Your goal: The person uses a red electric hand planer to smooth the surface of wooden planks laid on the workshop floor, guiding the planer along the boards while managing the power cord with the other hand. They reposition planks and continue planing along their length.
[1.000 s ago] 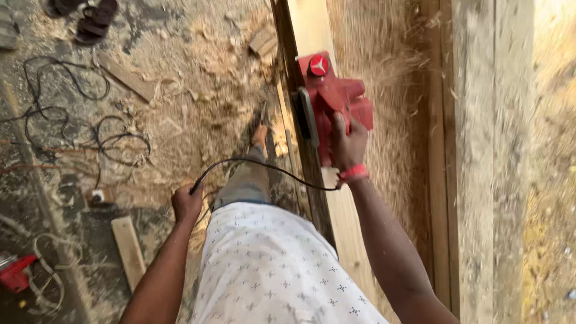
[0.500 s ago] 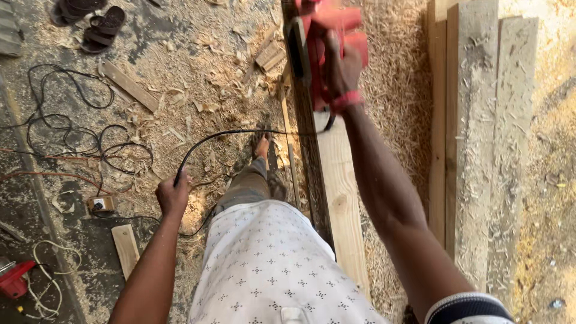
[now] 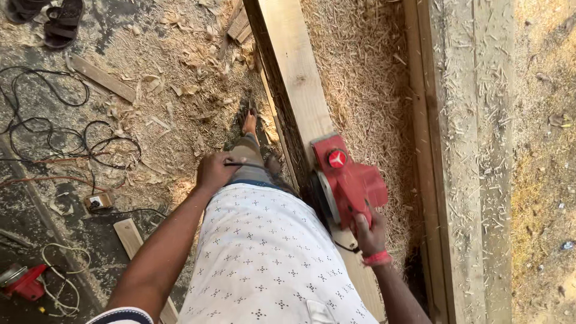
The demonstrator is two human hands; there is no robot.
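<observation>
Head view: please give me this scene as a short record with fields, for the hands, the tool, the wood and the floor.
right hand: grips the rear handle of the red electric planer
planer: rests on the long wooden plank, near the person's body
left hand: holds the black power cord, away from the plank
bench: thick layer of wood shavings beside the plank
floor: tangled cables, wood offcut, sandals, small red tool
</observation>
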